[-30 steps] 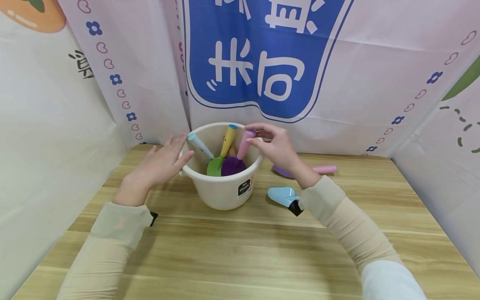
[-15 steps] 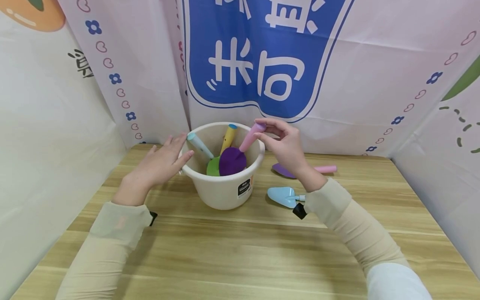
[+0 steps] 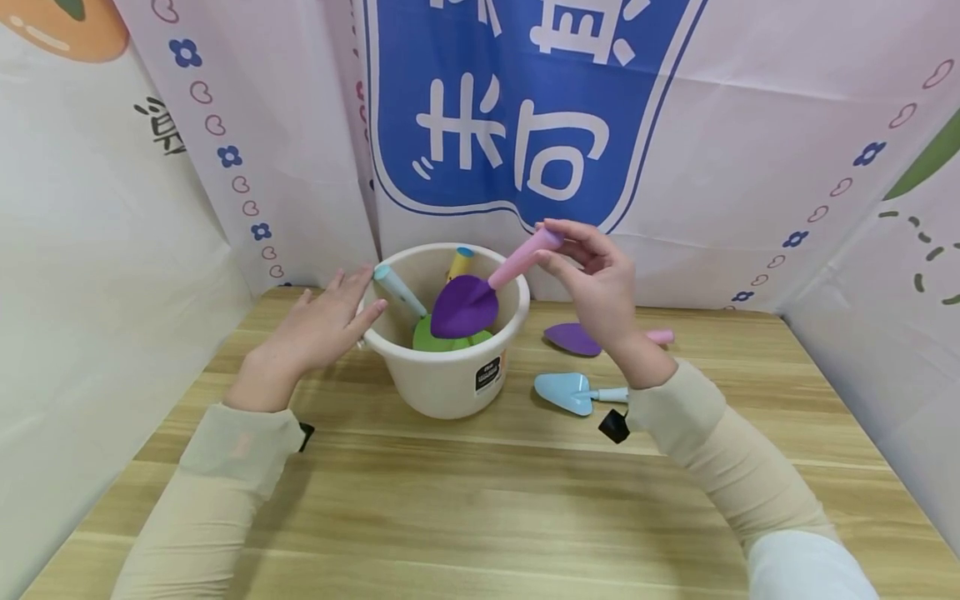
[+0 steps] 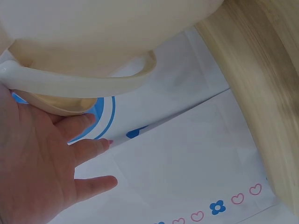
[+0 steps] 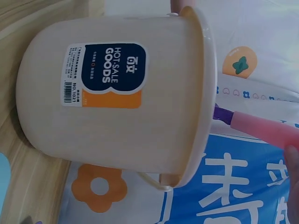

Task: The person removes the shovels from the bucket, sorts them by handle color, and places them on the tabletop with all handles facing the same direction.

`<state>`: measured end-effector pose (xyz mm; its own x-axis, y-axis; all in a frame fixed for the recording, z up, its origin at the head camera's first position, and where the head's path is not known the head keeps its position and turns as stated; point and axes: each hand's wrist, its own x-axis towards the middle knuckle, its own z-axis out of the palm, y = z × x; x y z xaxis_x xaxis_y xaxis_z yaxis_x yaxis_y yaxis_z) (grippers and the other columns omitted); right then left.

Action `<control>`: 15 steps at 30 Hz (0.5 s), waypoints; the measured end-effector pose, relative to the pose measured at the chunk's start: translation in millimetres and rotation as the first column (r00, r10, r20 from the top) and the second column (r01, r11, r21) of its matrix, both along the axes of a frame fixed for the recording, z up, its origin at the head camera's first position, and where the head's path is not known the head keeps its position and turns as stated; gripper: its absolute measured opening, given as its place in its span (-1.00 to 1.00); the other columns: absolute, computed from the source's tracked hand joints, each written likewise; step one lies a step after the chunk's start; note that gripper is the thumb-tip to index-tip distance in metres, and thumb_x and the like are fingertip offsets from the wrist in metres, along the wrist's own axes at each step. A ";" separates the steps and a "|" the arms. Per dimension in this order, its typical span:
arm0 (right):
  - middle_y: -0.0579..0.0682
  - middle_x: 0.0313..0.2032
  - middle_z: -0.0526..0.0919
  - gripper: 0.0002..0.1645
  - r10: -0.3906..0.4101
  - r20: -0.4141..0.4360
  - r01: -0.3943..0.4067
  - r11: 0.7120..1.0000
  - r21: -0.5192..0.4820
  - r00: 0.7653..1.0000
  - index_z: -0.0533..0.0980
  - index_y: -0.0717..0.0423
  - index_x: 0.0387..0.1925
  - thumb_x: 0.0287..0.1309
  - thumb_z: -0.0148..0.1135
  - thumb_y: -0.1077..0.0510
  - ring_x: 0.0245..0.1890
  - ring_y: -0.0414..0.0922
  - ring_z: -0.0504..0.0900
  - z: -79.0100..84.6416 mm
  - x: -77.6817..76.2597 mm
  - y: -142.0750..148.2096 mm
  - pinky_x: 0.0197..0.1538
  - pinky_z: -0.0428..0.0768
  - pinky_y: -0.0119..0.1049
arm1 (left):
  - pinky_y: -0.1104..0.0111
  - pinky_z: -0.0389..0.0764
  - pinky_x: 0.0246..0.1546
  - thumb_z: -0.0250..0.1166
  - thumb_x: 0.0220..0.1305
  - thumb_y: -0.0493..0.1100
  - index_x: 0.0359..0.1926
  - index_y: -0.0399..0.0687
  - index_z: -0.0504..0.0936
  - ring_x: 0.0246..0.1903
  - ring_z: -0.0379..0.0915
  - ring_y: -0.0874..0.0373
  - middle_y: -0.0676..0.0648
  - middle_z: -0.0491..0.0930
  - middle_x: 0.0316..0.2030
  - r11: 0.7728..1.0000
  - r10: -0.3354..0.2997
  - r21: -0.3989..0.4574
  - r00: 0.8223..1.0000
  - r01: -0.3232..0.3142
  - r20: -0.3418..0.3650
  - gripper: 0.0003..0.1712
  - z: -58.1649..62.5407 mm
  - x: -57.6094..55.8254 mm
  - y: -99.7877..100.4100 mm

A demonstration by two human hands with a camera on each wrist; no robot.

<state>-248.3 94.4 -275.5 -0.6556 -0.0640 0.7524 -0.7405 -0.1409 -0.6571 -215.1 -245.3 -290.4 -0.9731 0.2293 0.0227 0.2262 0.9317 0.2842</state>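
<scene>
A cream plastic bucket (image 3: 442, 387) stands upright on the table; its label (image 5: 113, 70) faces the right wrist view. My left hand (image 3: 318, 333) rests on its left rim, fingers straight and spread. With thumb and fingertips, my right hand (image 3: 596, 279) pinches the pink handle (image 5: 264, 128) of a toy shovel with a purple blade (image 3: 465, 307). The shovel slants, its blade over the bucket's mouth and its handle beyond the right rim. Inside the bucket are a light-blue handle (image 3: 401, 290), a yellow handle (image 3: 461, 262) and green blades (image 3: 435, 335). Their lower ends are hidden.
Right of the bucket, a second purple shovel (image 3: 572, 338) with a pink handle lies partly behind my right wrist. In front of it lies a light-blue trowel (image 3: 566, 392). The bucket's carrying handle (image 4: 88, 83) hangs on its outside. Printed cloth (image 3: 720, 208) walls in the table.
My right hand has drawn the purple-bladed shovel up and to the right, its blade rising from inside the bucket. The left hand stays at the rim.
</scene>
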 end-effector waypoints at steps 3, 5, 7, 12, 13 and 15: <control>0.09 0.01 0.75 -0.61 -0.002 0.006 0.002 0.999 -0.033 1.000 0.57 0.48 0.08 0.20 0.31 0.54 -0.08 -0.11 0.75 3.8 2.6 6.0 0.03 0.70 -0.26 | -0.37 -0.31 0.42 -0.35 0.57 0.39 0.65 -0.14 -0.22 0.57 -0.42 -0.29 -0.20 -0.21 0.62 1.000 -0.001 -0.007 1.000 0.001 -0.004 -0.06 0.5 -0.4 0.4; 0.11 0.01 0.75 -0.61 0.001 0.016 0.000 0.998 -0.063 1.000 0.58 0.44 0.10 0.22 0.32 0.51 -0.08 -0.09 0.75 6.4 3.6 9.8 0.02 0.71 -0.25 | -0.38 -0.32 0.42 -0.35 0.58 0.38 0.65 -0.11 -0.23 0.57 -0.44 -0.28 -0.18 -0.22 0.62 1.000 0.001 -0.015 1.000 -0.001 -0.005 -0.07 0.6 -0.7 0.4; 0.13 0.02 0.74 -0.62 0.006 0.038 -0.002 0.996 -0.090 0.999 0.62 0.36 0.10 0.24 0.32 0.48 -0.08 -0.07 0.74 9.3 4.7 13.3 0.01 0.71 -0.24 | -0.39 -0.32 0.41 -0.34 0.59 0.37 0.65 -0.10 -0.24 0.57 -0.44 -0.28 -0.17 -0.22 0.62 1.000 0.002 -0.025 1.000 -0.002 -0.006 -0.09 1.1 -0.8 0.8; 0.20 0.03 0.71 -0.60 0.037 0.120 -0.015 0.984 -0.180 0.992 0.67 0.18 0.09 0.27 0.28 0.49 -0.05 -0.01 0.73 15.4 6.9 21.3 0.00 0.71 -0.21 | -0.40 -0.31 0.41 -0.34 0.60 0.33 0.65 -0.10 -0.25 0.57 -0.44 -0.29 -0.18 -0.22 0.62 0.999 0.001 -0.041 1.000 -0.001 -0.004 -0.11 3.0 -0.5 1.5; 0.20 0.02 0.71 -0.59 0.042 0.137 -0.014 0.980 -0.200 0.990 0.68 0.16 0.08 0.27 0.28 0.50 -0.05 -0.01 0.73 16.2 7.3 22.8 0.00 0.71 -0.21 | -0.40 -0.31 0.40 -0.34 0.60 0.33 0.65 -0.11 -0.25 0.57 -0.44 -0.29 -0.19 -0.22 0.62 0.999 -0.001 -0.042 1.000 0.001 -0.004 -0.11 3.0 -0.7 1.4; 0.21 0.01 0.71 -0.59 0.047 0.165 -0.007 0.972 -0.234 0.985 0.69 0.15 0.07 0.28 0.27 0.50 -0.04 0.00 0.72 17.7 7.9 25.7 -0.01 0.71 -0.21 | -0.40 -0.31 0.40 -0.34 0.60 0.34 0.65 -0.12 -0.25 0.56 -0.43 -0.30 -0.20 -0.22 0.62 0.999 -0.002 -0.039 1.000 0.002 -0.004 -0.10 3.3 -0.7 1.3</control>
